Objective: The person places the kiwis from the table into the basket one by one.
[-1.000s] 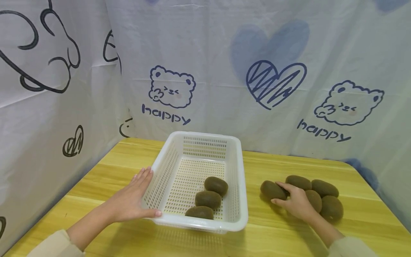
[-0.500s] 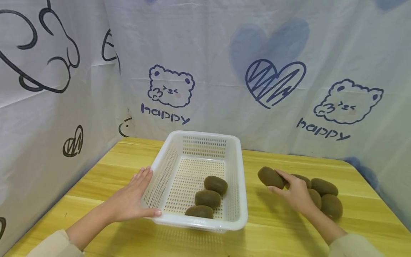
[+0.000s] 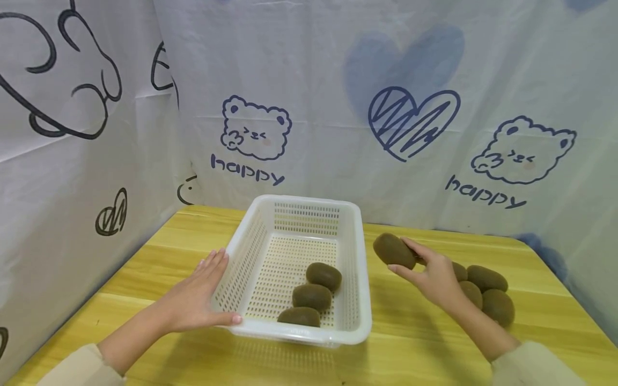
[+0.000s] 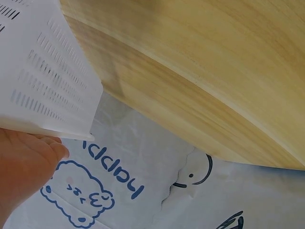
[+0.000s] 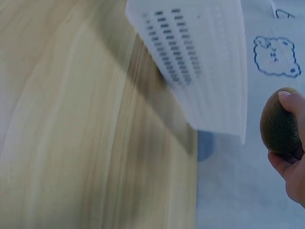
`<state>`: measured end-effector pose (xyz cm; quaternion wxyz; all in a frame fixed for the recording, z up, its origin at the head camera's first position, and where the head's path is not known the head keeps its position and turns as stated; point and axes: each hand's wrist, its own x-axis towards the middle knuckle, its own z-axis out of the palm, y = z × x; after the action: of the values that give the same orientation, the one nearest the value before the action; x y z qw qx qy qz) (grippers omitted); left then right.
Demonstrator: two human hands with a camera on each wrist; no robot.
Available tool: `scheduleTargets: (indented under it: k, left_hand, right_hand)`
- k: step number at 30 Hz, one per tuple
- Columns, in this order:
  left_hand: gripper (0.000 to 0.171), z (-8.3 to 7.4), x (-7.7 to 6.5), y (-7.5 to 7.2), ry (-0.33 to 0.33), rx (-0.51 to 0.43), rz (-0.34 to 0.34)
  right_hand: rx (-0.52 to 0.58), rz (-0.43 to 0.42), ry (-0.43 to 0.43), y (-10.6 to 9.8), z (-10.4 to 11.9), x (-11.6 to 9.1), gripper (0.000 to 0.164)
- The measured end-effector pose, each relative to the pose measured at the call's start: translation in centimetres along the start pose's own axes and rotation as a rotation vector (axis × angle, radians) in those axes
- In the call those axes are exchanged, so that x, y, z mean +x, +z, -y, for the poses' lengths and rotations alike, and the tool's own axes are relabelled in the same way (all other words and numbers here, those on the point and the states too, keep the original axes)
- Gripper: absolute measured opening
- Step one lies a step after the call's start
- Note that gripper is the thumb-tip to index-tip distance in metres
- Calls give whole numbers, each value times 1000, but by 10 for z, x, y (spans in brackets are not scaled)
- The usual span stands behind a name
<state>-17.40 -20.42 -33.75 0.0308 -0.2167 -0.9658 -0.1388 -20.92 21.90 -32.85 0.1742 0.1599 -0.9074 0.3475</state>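
Note:
A white plastic basket (image 3: 363, 268) with slotted walls stands in the middle of the table. Three brown kiwis lie in it, one of them a kiwi (image 3: 311, 297) between the other two. My left hand (image 3: 195, 300) rests with fairly straight fingers on the basket's left rim and near corner; the left wrist view shows that hand (image 4: 28, 164) against the rim. Raised above the table, right of the basket, a kiwi (image 3: 393, 251) is pinched between thumb and fingers of my right hand (image 3: 436, 276). The right wrist view shows this kiwi (image 5: 280, 123) beside the basket wall (image 5: 200, 62).
Several more kiwis (image 3: 497, 307) sit clustered on the right of the yellow wood-grain table (image 3: 401, 354), partly behind my right hand. A white cloth (image 3: 328, 155) with bear and heart drawings hangs behind the table and along its sides.
My right hand has lifted a kiwi off the table beside the cluster and moved it up and left toward the basket. The left hand and the basket have stayed in place.

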Motion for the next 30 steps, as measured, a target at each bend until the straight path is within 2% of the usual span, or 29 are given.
scheduleTargets:
  k: [5, 16, 30]
  left_hand:
    - [117, 0, 0, -1, -3, 9, 9]
    - [117, 0, 1, -1, -4, 0, 19]
    - [117, -1, 0, -1, -3, -9, 16]
  right_hand:
    - [48, 26, -23, 5, 16, 4, 61]
    - [136, 71, -157, 26, 44, 12, 57]
    - [189, 216, -230, 57, 76, 19, 57]
